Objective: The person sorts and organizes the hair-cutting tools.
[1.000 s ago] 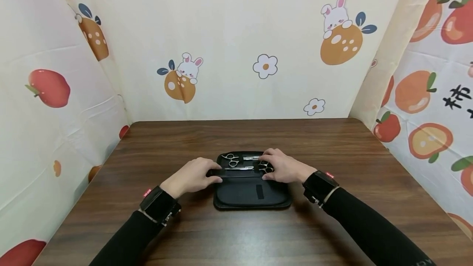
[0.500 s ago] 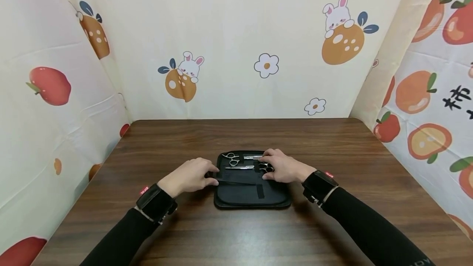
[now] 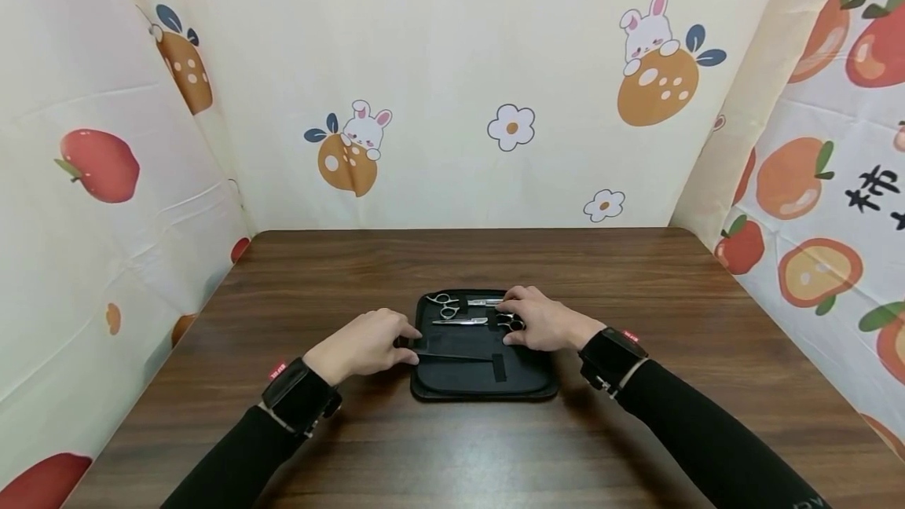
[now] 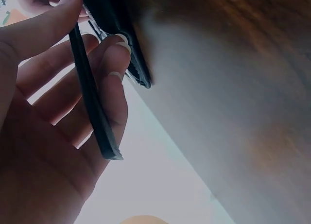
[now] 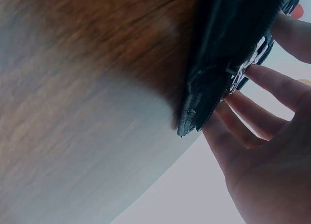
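A black zip case (image 3: pixel 452 385) lies open on the wooden table, with scissors (image 3: pixel 459 321) strapped in its far half. At the case's left side my left hand (image 3: pixel 360 342) pinches a thin black flat strip (image 3: pixel 456 357) between thumb and fingers. That strip (image 4: pixel 90 97) appears nearly edge-on in the left wrist view, its squared end sticking out past the fingers. My right hand (image 3: pixel 546 322) rests at the case's right side, thumb and fingertips over the scissors' finger rings. In the right wrist view its fingers (image 5: pixel 252 114) stretch towards the case, touching its edge and the rings.
A small black elastic loop (image 3: pixel 499 368) sits on the near half of the case. The brown wooden table (image 3: pixel 325 265) reaches back to a printed cloth wall (image 3: pixel 438 171), with cloth (image 3: pixel 820 258) at the right side too.
My left hand has shifted slightly left and towards the near edge. The thin black strip now shows as a line lower over the near half. My right hand stays put.
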`<state>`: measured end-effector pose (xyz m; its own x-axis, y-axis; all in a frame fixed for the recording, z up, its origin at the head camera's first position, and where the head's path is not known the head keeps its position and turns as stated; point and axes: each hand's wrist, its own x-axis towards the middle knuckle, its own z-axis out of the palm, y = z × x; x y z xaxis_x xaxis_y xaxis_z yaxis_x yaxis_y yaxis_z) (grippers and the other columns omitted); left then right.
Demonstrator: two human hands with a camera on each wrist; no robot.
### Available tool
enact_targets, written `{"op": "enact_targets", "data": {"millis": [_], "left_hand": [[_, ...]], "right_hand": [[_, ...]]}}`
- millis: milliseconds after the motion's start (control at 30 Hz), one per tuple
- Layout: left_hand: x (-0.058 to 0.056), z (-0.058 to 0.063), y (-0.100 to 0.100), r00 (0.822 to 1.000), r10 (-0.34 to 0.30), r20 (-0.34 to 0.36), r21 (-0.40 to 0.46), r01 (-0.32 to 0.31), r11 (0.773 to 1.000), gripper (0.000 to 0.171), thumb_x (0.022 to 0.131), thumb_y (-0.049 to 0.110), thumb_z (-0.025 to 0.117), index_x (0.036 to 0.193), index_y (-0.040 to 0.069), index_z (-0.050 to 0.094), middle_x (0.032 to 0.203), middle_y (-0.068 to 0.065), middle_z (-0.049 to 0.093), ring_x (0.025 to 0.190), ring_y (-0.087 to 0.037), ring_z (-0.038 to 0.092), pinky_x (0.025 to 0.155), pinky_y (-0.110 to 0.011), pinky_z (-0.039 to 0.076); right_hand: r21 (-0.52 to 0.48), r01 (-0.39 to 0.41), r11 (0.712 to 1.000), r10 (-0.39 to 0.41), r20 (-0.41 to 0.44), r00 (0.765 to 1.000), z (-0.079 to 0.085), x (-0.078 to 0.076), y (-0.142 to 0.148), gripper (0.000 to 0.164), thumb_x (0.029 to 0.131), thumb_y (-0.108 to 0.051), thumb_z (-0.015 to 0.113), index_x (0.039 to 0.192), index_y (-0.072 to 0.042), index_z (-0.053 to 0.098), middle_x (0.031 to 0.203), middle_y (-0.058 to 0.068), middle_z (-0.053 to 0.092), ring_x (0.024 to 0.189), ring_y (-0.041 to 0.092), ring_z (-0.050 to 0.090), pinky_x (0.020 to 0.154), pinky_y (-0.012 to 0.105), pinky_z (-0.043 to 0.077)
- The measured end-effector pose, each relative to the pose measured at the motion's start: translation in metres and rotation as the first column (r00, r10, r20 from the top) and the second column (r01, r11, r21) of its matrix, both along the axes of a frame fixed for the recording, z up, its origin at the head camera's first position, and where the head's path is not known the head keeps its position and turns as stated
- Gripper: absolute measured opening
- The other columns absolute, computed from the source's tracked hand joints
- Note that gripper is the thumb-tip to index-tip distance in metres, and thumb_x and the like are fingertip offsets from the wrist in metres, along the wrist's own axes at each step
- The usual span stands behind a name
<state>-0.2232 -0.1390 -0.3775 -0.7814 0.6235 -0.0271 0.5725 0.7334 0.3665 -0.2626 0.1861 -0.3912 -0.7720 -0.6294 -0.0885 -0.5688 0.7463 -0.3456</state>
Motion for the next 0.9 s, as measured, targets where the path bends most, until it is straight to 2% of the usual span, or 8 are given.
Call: {"op": "enact_targets", "data": {"millis": [300, 600, 900], "left_hand": [[-0.0024, -0.0008, 0.0011, 1.000, -0.002, 0.016, 0.010, 0.002, 1.000, 0.034, 0.090, 0.023, 0.079, 0.120, 0.005, 0.075, 0.113, -0.007, 0.072, 0.111, -0.025, 0.067, 0.092, -0.043, 0.054], [-0.0025, -0.0054, 0.0009, 1.000, 0.003, 0.023, 0.015, -0.003, 1.000, 0.035, 0.093, 0.028, 0.077, 0.121, 0.007, 0.075, 0.113, -0.005, 0.071, 0.110, -0.024, 0.066, 0.092, -0.043, 0.054], [-0.0024, -0.0089, 0.0073, 1.000, 0.017, -0.008, -0.017, -0.017, 1.000, 0.034, 0.091, 0.031, 0.079, 0.114, 0.007, 0.078, 0.109, -0.004, 0.073, 0.108, -0.023, 0.067, 0.093, -0.044, 0.054]], "right_hand": [[0.010, 0.006, 1.000, -0.006, -0.007, 1.000, -0.0021, -0.0017, 0.0005, 0.053, 0.096, -0.026, 0.073, 0.140, -0.002, 0.059, 0.143, 0.018, 0.047, 0.133, 0.037, 0.043, 0.100, 0.052, 0.046], [0.013, 0.006, 1.000, -0.006, -0.009, 1.000, -0.0023, -0.0022, 0.0010, 0.053, 0.096, -0.027, 0.073, 0.141, -0.003, 0.058, 0.143, 0.017, 0.047, 0.134, 0.036, 0.043, 0.100, 0.052, 0.046], [0.018, 0.004, 1.000, -0.004, -0.018, 1.000, -0.0028, -0.0028, -0.0005, 0.052, 0.095, -0.026, 0.073, 0.140, -0.003, 0.059, 0.141, 0.016, 0.049, 0.132, 0.036, 0.044, 0.098, 0.051, 0.047]]}}
